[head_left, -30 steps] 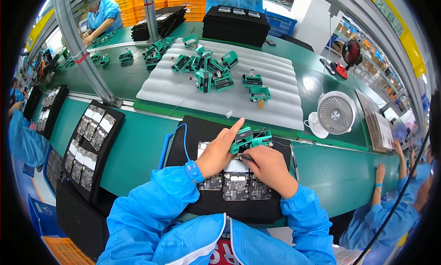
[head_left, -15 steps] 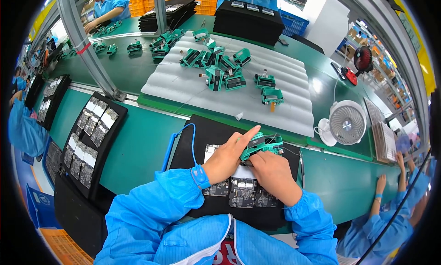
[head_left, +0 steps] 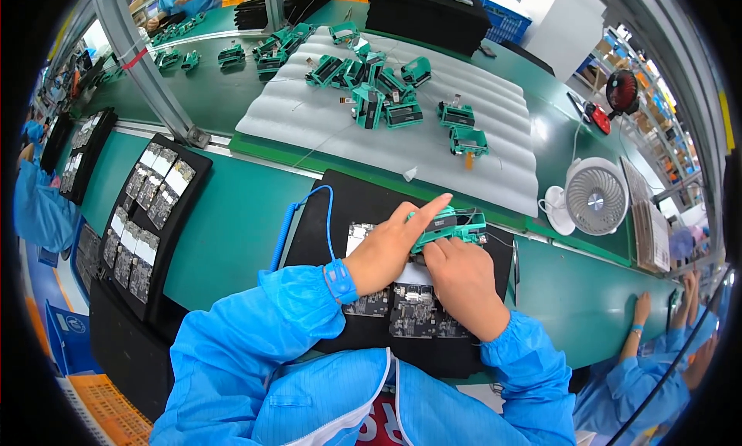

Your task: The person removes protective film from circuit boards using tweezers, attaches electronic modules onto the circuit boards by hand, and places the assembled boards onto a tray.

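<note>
your left hand (head_left: pixel 386 249) and right hand (head_left: pixel 464 276) hold a green part (head_left: pixel 452 226) at frame center. fingers are pressed on it, above the black mat (head_left: pixel 325 214).

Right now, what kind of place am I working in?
Most likely an electronics assembly line: circuit boards lie on a black mat, green fixtures sit on a grey foam sheet, and the left hand wears an anti-static wrist strap.

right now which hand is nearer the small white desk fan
Right. The right hand is on the green fixture on the black mat, on the side toward the white desk fan. The left hand lies further left, across the fixture from the fan.
</note>
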Demonstrator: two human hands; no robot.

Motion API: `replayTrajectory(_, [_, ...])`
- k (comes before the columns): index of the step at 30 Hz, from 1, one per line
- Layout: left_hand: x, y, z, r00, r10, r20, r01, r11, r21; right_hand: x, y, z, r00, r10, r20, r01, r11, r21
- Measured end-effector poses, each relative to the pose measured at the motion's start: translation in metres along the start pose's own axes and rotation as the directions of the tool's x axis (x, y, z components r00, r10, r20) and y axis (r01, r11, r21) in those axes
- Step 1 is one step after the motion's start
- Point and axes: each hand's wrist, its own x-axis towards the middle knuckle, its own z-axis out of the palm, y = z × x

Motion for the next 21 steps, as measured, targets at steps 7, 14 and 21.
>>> replayTrajectory(7, [-0.001,0.003,-0.001,0.997,0.073,-0.015,-0.069,0.982,0.176,-0.015,0.014,0.006,0.989,0.122,-0.085,-0.098,0.964,0.249])
replayTrajectory(14, [0.003,-0.006,-0.001,0.968,0.212,-0.134,-0.165,0.941,0.296,-0.050,0.005,-0.021,0.951,0.282,-0.123,-0.169,0.811,0.560])
replayTrajectory(21, [0.040,-0.024,-0.049,0.994,0.078,-0.073,-0.052,0.949,0.310,-0.071,-0.010,-0.035,0.974,0.213,-0.081,-0.138,0.836,0.532])
